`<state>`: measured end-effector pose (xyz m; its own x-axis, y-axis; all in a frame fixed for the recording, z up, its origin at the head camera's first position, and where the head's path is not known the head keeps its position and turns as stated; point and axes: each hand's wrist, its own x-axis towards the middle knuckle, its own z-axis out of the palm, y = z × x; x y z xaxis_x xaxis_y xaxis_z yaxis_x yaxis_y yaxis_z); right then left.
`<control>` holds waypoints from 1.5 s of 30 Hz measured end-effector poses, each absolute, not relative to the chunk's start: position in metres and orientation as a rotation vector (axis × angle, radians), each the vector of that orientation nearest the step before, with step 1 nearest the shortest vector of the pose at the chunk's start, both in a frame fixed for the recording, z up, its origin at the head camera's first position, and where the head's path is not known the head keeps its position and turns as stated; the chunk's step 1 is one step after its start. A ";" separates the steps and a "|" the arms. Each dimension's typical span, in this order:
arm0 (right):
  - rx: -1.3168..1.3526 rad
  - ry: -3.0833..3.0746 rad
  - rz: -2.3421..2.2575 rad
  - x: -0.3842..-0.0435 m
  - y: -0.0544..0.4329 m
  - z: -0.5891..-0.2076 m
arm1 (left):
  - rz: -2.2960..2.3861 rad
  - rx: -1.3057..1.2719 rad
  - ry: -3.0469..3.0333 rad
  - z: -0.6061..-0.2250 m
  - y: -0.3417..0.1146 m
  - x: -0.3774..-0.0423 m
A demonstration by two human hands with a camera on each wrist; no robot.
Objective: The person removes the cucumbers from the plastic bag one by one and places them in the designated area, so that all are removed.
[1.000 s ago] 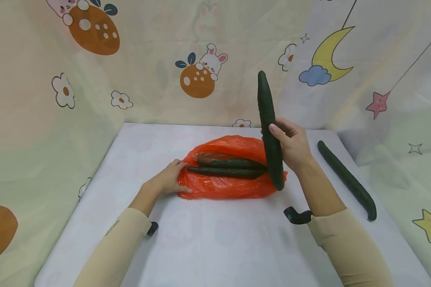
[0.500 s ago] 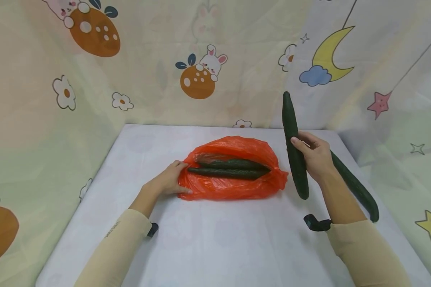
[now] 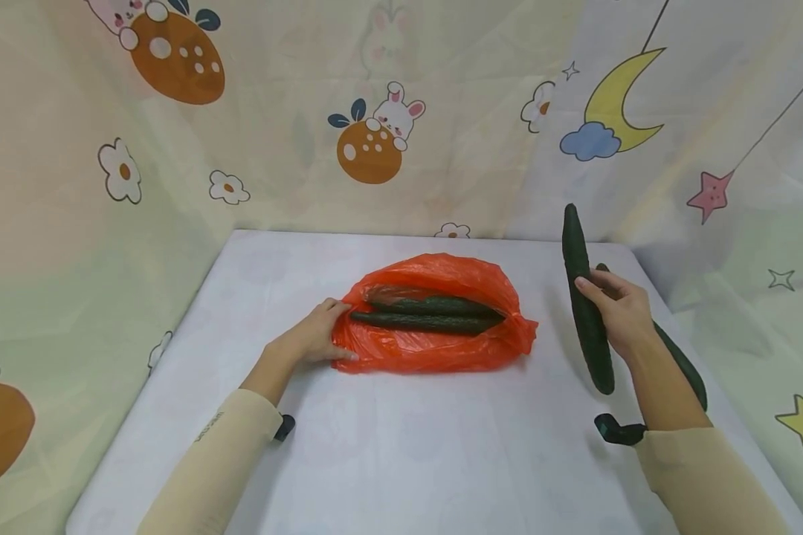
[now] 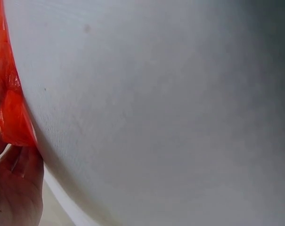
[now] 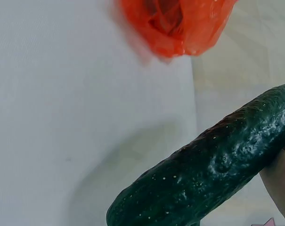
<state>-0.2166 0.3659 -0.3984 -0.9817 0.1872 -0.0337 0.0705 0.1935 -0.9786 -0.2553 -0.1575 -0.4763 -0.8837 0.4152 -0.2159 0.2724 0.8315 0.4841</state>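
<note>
My right hand [image 3: 618, 308] holds a long dark green cucumber [image 3: 587, 305] around its middle, raised over the right side of the table and slightly tilted. In the right wrist view this cucumber [image 5: 203, 165] fills the lower right, and its shadow falls on the table. My left hand [image 3: 316, 332] grips the left end of a red plastic bag [image 3: 435, 353]. Two more cucumbers [image 3: 428, 322] lie side by side in the bag's opening. Another cucumber [image 3: 682, 364] rests at the table's right side, partly hidden behind my right hand and forearm.
The white table [image 3: 401, 446] has a patterned cloth backdrop [image 3: 274, 111] at its back and sides. A black wrist camera [image 3: 618, 429] sticks out from the right cuff, another black one [image 3: 285, 427] from the left.
My right hand has carried its cucumber rightward and lower, away from the bag to beside the cucumber on the table. The left hand and the bag stay in place.
</note>
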 end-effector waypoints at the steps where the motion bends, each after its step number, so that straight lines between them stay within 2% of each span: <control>1: -0.258 -2.352 1.913 -0.217 0.368 -0.400 | 0.651 0.519 2.698 -0.477 -0.158 -0.255; 11: -0.282 -2.374 1.927 -0.223 0.391 -0.408 | 0.671 0.525 2.696 -0.478 -0.158 -0.254; 20: -0.438 -2.707 1.515 -0.226 0.411 -0.417 | 0.676 0.522 2.703 -0.475 -0.157 -0.255; 26: -0.498 -2.745 1.479 -0.227 0.428 -0.425 | 0.674 0.502 2.688 -0.473 -0.158 -0.255; 45: -0.395 -2.985 0.860 -0.240 0.450 -0.446 | 0.688 0.477 2.690 -0.477 -0.157 -0.252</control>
<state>-0.2400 0.4495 -0.4464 -0.9682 0.2430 -0.0600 0.2376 0.8173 -0.5249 -0.2517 -0.1573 -0.4769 -0.8919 0.3930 -0.2238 0.2373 0.8279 0.5082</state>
